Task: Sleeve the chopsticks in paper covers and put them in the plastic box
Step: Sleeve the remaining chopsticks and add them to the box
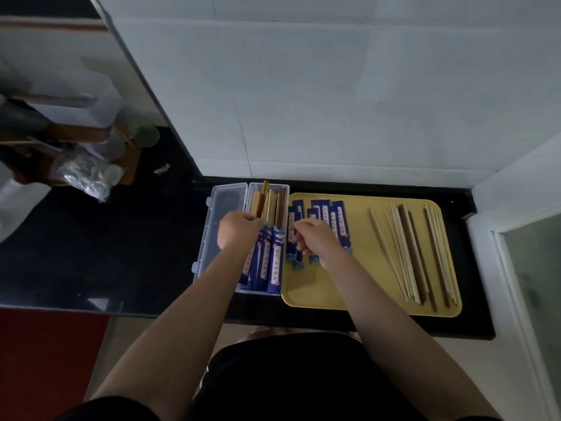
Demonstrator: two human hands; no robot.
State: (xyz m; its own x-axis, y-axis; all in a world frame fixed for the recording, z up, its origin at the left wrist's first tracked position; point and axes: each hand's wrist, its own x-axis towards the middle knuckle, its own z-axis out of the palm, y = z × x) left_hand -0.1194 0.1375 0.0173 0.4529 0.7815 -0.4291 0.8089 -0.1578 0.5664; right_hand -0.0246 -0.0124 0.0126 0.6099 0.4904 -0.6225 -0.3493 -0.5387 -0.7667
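I am working with my left hand (238, 227) curled over the sleeved chopsticks (267, 259) inside the clear plastic box (202, 253), though whether it is actually gripping a pair I cannot tell, since the knuckles are hiding the fingertips. My right hand (314, 235) is hovering with loosely bent fingers over the loose blue paper covers (331, 217) lying at the left end of the yellow tray (358, 299); it seems to be touching or picking at one, but a pinch is not clearly showing. The bare chopsticks (416, 253) are lying in a rough row on the tray's right side, well apart from the covers, pale and dark wood mixed. I am judging these sticks as light, stiff and slightly slippery on the smooth tray, best taken near the thick end so the tips are free to enter a sleeve. The covers look thin, flat and easily creased, so I would be holding one by its edges near the open mouth. The box, hinged lid laid open to the left, is sitting just beside the tray on the glossy black counter (121, 253).
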